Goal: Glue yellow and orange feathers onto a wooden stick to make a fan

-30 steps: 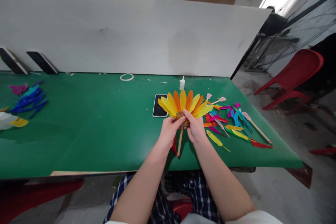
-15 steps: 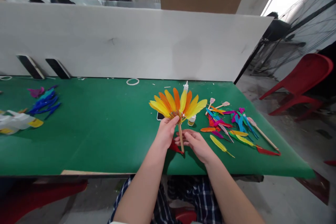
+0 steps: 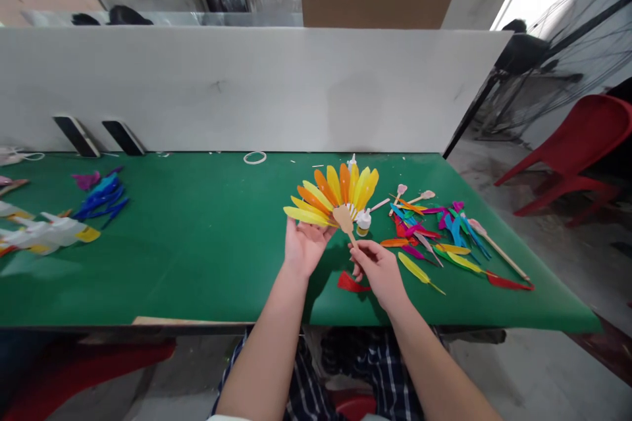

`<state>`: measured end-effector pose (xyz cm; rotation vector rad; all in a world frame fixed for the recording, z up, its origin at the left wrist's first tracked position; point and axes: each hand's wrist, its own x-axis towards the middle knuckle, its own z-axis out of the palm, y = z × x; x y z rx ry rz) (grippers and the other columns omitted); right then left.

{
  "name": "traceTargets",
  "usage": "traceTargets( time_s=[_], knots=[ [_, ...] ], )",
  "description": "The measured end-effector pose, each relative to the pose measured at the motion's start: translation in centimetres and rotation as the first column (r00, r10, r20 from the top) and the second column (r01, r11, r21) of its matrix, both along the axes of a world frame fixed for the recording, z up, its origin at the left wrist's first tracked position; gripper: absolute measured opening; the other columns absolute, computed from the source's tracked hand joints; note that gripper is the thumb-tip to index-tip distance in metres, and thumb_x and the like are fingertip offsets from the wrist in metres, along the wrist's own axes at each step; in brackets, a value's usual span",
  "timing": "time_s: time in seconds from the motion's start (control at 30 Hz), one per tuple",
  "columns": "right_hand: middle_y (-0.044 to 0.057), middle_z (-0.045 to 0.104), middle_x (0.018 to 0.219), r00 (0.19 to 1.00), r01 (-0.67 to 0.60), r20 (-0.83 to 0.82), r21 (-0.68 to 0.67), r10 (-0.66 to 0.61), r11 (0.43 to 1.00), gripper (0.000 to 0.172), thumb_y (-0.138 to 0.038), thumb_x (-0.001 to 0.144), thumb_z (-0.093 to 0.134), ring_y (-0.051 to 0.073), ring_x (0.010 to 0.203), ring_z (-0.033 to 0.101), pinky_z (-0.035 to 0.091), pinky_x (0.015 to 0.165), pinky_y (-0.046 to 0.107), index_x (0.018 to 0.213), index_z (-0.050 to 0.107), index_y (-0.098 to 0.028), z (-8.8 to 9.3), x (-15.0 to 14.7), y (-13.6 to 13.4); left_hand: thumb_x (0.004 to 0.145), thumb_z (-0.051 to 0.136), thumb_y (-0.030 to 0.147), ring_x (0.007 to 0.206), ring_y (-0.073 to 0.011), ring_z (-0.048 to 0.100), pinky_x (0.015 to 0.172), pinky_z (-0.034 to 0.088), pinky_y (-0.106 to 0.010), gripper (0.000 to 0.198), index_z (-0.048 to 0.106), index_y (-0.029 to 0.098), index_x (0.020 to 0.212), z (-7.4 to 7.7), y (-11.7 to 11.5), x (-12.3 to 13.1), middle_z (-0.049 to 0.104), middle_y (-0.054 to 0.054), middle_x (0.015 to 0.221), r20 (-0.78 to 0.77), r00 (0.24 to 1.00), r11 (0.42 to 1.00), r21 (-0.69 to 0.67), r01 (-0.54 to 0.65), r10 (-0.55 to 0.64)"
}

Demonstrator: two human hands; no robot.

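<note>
A fan of yellow and orange feathers (image 3: 332, 188) spreads out from a flat wooden paddle (image 3: 343, 216) with a short handle. My right hand (image 3: 375, 268) is closed around the lower end of that handle. Palm up, my left hand (image 3: 307, 243) lies open beneath the left feathers, its fingertips partly hidden behind them. Just right of the fan stands a small white bottle with a yellow label (image 3: 363, 222). A red tassel (image 3: 351, 282) lies on the table below my hands.
Loose coloured feathers (image 3: 415, 230) and a tasselled stick (image 3: 498, 251) lie on the green table (image 3: 197, 243) to the right. White glue bottles (image 3: 54, 233) and blue feathers (image 3: 103, 197) are at the left. A white partition (image 3: 247, 89) borders the back; a red chair (image 3: 582, 138) stands beyond the right edge.
The fan has turned to show its bare wooden paddle side. My right hand has taken the handle, and my left hand has let go and opened under the feathers. The red tassel shows more fully.
</note>
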<state>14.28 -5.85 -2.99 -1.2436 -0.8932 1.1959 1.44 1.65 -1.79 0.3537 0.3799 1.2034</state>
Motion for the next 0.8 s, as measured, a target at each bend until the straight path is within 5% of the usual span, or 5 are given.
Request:
traceTargets(
  time_s=[0.27,0.47,0.63,0.73,0.8],
  knots=[
    [0.000,0.060,0.060,0.971,0.022,0.240,-0.070,-0.005,0.997,0.032,-0.040,0.069,0.062,0.009,0.042,0.049,0.043,0.038,0.022,0.092,0.066,-0.018,-0.9,1.0,-2.5,0.073,0.036,0.068,0.105,-0.0242,0.057,0.086,0.046,-0.036,0.065,0.061,0.015,0.101,0.0,0.9,-3.7,0.060,-0.013,0.113,-0.209,0.949,0.971,0.074,-0.226,0.237],
    [0.003,0.069,0.081,0.789,-0.086,0.614,0.085,0.016,0.993,0.028,-0.034,0.077,0.055,0.016,0.062,0.061,0.051,0.064,0.030,0.102,0.065,-0.027,-3.2,2.1,-8.1,0.079,0.041,0.051,0.101,-0.0202,0.059,0.094,0.040,-0.037,0.050,0.062,0.012,0.102,0.2,0.4,-8.1,0.063,-0.014,0.109,-0.488,0.554,0.738,0.403,-0.542,0.674],
    [0.006,0.068,0.097,0.618,-0.162,0.784,0.057,0.056,0.985,0.032,-0.034,0.084,0.044,0.020,0.078,0.065,0.051,0.074,0.032,0.110,0.061,-0.023,-5.6,1.3,-9.5,0.083,0.045,0.036,0.111,-0.0203,0.053,0.100,0.034,-0.038,0.035,0.062,0.019,0.108,-1.9,-6.5,-6.8,0.061,-0.008,0.115,-0.809,0.075,0.811,0.585,0.008,0.583],
    [0.008,0.069,0.096,0.509,-0.175,0.858,0.021,0.072,0.984,0.035,-0.034,0.086,0.040,0.020,0.077,0.066,0.051,0.073,0.031,0.110,0.061,-0.021,-5.8,1.0,-9.3,0.085,0.039,0.028,0.119,-0.0217,0.045,0.105,0.025,-0.042,0.037,0.057,0.016,0.115,-4.5,-10.0,-5.4,0.054,-0.011,0.123,-0.810,-0.089,0.768,0.506,0.393,0.580],
    [0.009,0.070,0.090,0.428,-0.184,0.900,0.003,0.077,0.983,0.035,-0.034,0.087,0.039,0.020,0.073,0.066,0.050,0.069,0.030,0.110,0.062,-0.020,-5.6,0.9,-9.2,0.084,0.040,0.029,0.124,-0.0246,0.038,0.105,0.022,-0.047,0.040,0.052,0.015,0.120,-5.9,-11.1,-4.8,0.048,-0.013,0.128,-0.783,-0.182,0.747,0.455,0.485,0.595]
  ],
)
